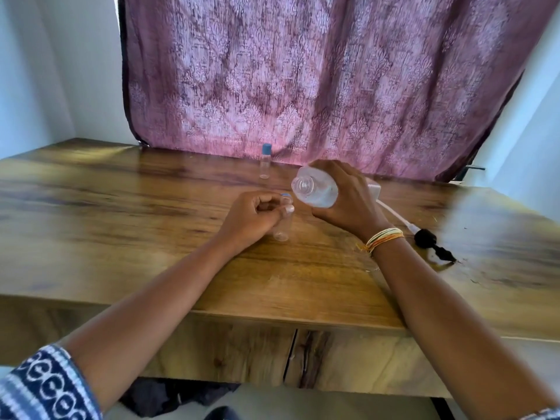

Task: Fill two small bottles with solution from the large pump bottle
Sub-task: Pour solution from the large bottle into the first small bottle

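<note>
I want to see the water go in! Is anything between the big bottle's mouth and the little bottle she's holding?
Nothing visible is. The right hand tilts the large bottle, pump off, its open mouth just above the small bottle that the left hand grips. Blur hides whether the small bottle's top is open. The pump lies off to the right on the table.
</note>
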The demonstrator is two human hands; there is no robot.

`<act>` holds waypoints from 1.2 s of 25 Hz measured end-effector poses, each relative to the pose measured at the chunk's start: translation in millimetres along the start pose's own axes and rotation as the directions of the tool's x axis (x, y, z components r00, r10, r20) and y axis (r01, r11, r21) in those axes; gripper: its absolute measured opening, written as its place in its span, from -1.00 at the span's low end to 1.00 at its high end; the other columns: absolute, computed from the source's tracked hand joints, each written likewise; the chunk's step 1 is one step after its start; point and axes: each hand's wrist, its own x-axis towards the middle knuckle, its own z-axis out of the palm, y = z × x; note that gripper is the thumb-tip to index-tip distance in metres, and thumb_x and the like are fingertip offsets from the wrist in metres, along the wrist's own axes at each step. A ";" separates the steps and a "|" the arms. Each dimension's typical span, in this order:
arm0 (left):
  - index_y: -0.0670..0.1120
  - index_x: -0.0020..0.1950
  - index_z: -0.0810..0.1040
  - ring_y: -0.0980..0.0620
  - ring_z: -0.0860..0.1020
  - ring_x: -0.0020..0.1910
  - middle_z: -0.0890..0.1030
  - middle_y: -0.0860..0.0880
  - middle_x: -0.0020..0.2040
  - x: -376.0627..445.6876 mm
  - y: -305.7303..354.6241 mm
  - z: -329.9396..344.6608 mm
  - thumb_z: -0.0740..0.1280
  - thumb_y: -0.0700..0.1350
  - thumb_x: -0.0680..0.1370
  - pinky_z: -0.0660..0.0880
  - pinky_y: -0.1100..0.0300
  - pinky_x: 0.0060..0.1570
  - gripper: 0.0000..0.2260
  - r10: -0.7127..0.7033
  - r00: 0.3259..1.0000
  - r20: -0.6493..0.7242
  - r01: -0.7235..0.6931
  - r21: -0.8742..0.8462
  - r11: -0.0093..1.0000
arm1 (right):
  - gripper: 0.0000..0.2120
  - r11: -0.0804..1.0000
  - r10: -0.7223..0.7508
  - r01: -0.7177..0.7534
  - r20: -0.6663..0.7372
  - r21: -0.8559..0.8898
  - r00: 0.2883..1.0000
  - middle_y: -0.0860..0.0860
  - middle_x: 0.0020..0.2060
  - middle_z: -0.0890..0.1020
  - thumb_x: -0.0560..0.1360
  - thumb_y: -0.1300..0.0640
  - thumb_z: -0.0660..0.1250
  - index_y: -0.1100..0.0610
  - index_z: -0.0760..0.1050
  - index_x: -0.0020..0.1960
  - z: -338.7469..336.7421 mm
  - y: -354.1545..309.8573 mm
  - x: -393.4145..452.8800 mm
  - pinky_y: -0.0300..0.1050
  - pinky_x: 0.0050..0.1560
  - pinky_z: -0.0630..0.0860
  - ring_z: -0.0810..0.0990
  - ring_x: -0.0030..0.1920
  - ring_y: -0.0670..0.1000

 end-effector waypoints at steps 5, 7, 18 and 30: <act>0.00 -0.09 0.69 0.06 0.63 -0.17 0.71 -0.07 -0.13 -2.5 3.4 -1.7 0.46 -0.17 0.46 0.63 -0.05 -0.05 -0.91 -0.014 0.999 0.028 0.015 -0.034 0.999 | -0.50 0.997 -0.032 0.032 0.000 -0.068 0.999 -0.02 0.05 0.61 0.26 0.04 0.48 0.05 0.48 0.18 3.0 -3.1 0.6 0.08 0.07 0.44 0.57 0.06 0.07; -0.08 -0.02 0.69 0.08 0.64 -0.17 0.71 -0.08 -0.10 -2.9 3.7 -1.6 0.46 -0.18 0.46 0.64 -0.01 -0.06 -0.88 -0.021 0.999 0.031 0.021 -0.029 0.999 | -0.51 0.997 -0.040 0.039 -0.022 -0.073 0.999 -0.03 0.05 0.61 0.27 0.04 0.48 0.05 0.49 0.17 3.2 -4.9 1.5 0.09 0.08 0.44 0.57 0.07 0.07; -0.16 0.14 0.65 -0.01 0.68 0.02 0.71 -0.08 0.02 -5.3 9.0 -1.0 0.45 -0.16 0.46 0.62 0.03 0.05 -0.75 0.059 0.997 0.056 -0.059 0.004 0.998 | -0.54 0.988 -0.098 0.092 -0.043 -0.124 0.994 0.01 0.12 0.60 0.33 0.01 0.46 0.08 0.49 0.19 1.3 -10.1 2.8 0.10 0.14 0.41 0.56 0.13 0.10; -0.07 0.12 0.66 -0.11 0.68 -0.02 0.72 -0.11 -0.01 -6.3 9.7 -2.5 0.44 -0.17 0.47 0.63 -0.10 -0.03 -0.77 0.065 0.997 0.051 -0.066 0.011 0.998 | -0.58 0.983 -0.125 0.111 -0.093 -0.145 0.988 0.02 0.11 0.61 0.35 0.05 0.48 0.09 0.52 0.17 -2.5 -11.8 3.0 0.08 0.15 0.41 0.56 0.14 0.09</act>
